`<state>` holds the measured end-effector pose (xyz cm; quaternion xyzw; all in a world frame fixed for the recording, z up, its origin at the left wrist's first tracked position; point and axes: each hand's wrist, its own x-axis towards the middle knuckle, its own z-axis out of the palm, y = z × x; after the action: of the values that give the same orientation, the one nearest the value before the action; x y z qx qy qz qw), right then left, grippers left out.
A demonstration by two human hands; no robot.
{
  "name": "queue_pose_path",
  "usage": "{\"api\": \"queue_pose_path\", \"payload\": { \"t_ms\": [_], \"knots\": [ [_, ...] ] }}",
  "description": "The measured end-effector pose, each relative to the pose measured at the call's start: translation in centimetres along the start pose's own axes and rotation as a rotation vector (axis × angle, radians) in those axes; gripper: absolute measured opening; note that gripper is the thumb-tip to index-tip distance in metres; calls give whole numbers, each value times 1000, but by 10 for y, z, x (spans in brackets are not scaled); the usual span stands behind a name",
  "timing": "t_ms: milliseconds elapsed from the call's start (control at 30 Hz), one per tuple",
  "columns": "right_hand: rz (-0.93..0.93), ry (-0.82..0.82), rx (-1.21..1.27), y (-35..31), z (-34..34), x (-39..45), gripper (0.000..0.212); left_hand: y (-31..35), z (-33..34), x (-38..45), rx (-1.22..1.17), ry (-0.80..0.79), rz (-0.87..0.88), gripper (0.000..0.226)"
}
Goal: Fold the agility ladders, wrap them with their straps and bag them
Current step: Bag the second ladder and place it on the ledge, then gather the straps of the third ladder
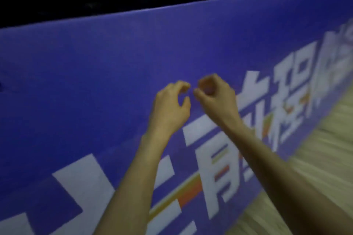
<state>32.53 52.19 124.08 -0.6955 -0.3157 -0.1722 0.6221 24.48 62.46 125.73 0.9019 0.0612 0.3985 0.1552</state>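
Bare forearms rise from the bottom edge of the blurred view, both reaching up and forward toward the middle. The left hand (pixel 172 105) shows its back to the camera, fingers curled and the thumb bent toward the forefinger with a small gap between them; nothing shows inside that curl. The right hand (pixel 214 91) sits just beside it, almost touching at the fingertips, its fingers curled more tightly into a loose fist. Whether either hand pinches something thin, I cannot tell: the motion blur hides anything that small. No ladder, strap or bag shows anywhere in the view, so the place of the task's things cannot be told.

Behind the hands stands a blue board (pixel 95 82), tilted across the view from lower left to upper right, with a pale top edge. Large white characters (pixel 206 158) run along its lower part, with streaks of orange, yellow and green among them. At the right, below the board, lies a light wood floor (pixel 315 168), heavily smeared. Above the board all is dark, with only faint shapes.
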Motion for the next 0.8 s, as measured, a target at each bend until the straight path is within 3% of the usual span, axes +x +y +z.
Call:
{"api": "queue_pose_path", "payload": {
  "t_ms": [133, 333, 633, 800],
  "knots": [
    [196, -13, -71, 40, -59, -94, 16, 40, 56, -75, -242, -156, -117, 24],
    [399, 171, -147, 56, -180, -208, 18, 139, 115, -160, -494, -356, -99, 20],
    [652, 484, -379, 24, -388, -407, 15, 348, 159, -323, -771, -717, -13, 18],
    [755, 620, -431, 8, -459, -484, 16, 431, 163, -399, -867, -868, 15, 20]
  ]
}}
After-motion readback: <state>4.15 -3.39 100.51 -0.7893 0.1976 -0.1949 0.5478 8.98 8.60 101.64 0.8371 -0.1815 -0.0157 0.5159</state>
